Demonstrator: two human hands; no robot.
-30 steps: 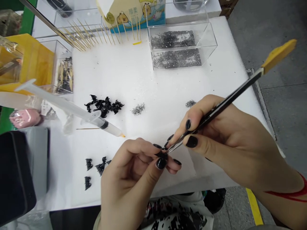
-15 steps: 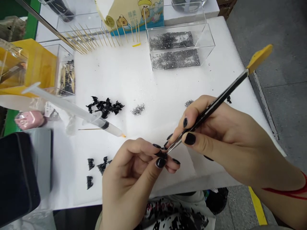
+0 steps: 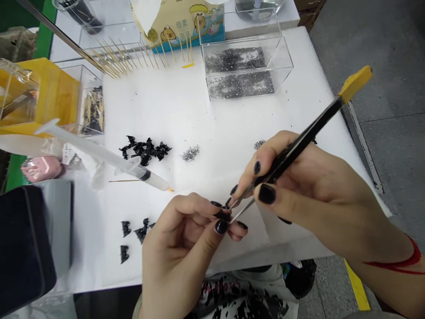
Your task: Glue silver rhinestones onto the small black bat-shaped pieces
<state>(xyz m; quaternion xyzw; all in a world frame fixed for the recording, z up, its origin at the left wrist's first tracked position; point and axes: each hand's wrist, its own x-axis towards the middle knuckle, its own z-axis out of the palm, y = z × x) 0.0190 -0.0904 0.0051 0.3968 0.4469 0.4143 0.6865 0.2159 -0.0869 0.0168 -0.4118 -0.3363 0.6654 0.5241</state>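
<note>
My left hand (image 3: pixel 186 241) pinches a small black clip piece (image 3: pixel 223 215) between thumb and fingers, low in the middle of the view. My right hand (image 3: pixel 308 190) grips black tweezers (image 3: pixel 300 144) with a yellow end, and their metal tips rest at the piece, slightly apart. A heap of the same black pieces (image 3: pixel 146 149) lies on the white foam pad (image 3: pixel 206 115), and three more (image 3: pixel 133 235) lie near its front edge. Small piles of silver bits (image 3: pixel 190 153) sit close to the hands.
A syringe (image 3: pixel 102 155) lies slanted on the pad's left. A clear box of silver bits (image 3: pixel 244 66) stands at the back, beside wooden sticks (image 3: pixel 139 53) and a printed carton (image 3: pixel 179 20). At the left are a yellow box (image 3: pixel 49 93) and a black case (image 3: pixel 23 248).
The tweezers' yellow end has swung down and left, and the tips have parted a little at the piece. My left hand holds still. The view has shifted slightly.
</note>
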